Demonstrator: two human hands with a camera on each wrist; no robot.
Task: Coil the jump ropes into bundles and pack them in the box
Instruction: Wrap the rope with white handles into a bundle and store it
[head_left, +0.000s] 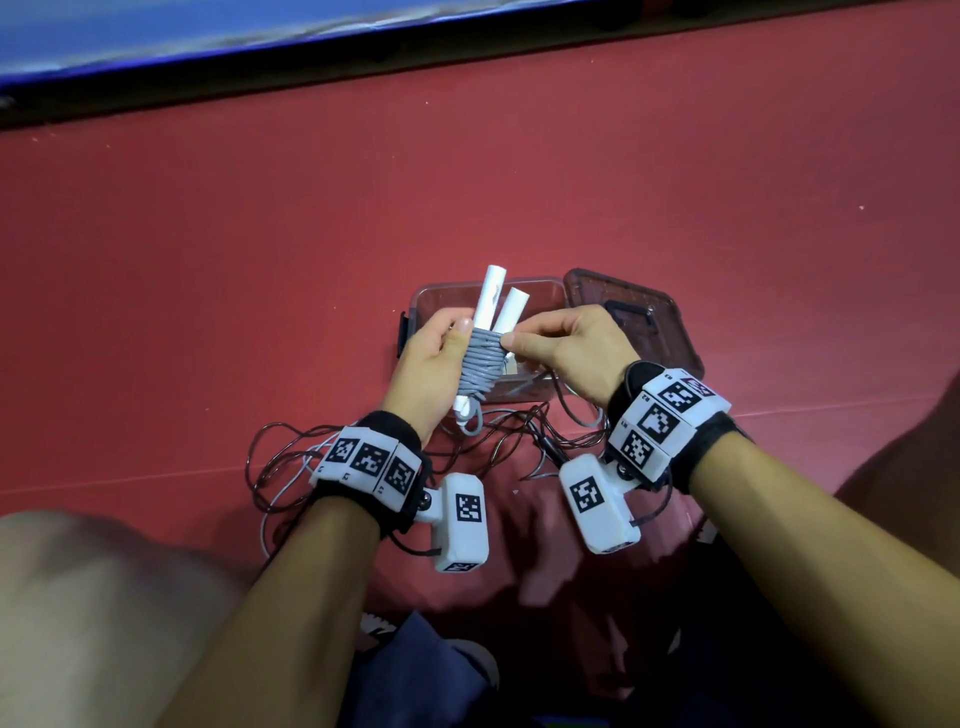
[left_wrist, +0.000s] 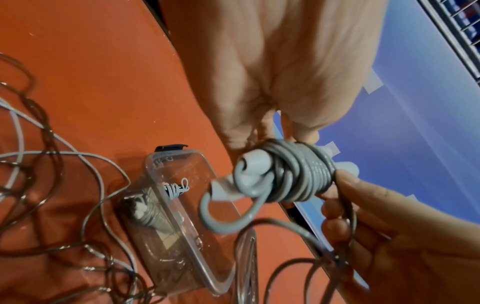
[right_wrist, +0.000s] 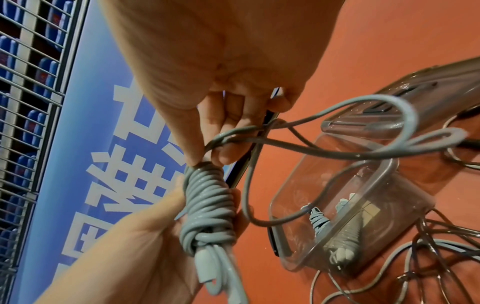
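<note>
Head camera shows the left hand (head_left: 426, 364) wrapped around a grey jump rope bundle (head_left: 118, 358) with two white handles (head_left: 493, 301), held above the clear plastic box (head_left: 545, 291) on the red floor (head_left: 208, 260), while the right hand (head_left: 566, 348) pinches the rope's top coil.

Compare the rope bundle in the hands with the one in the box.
The held bundle is gripped by the left hand and pinched by the right hand, with a loose end trailing; the boxed bundle lies untouched in the clear box. Both have grey cord around white handles.
</note>
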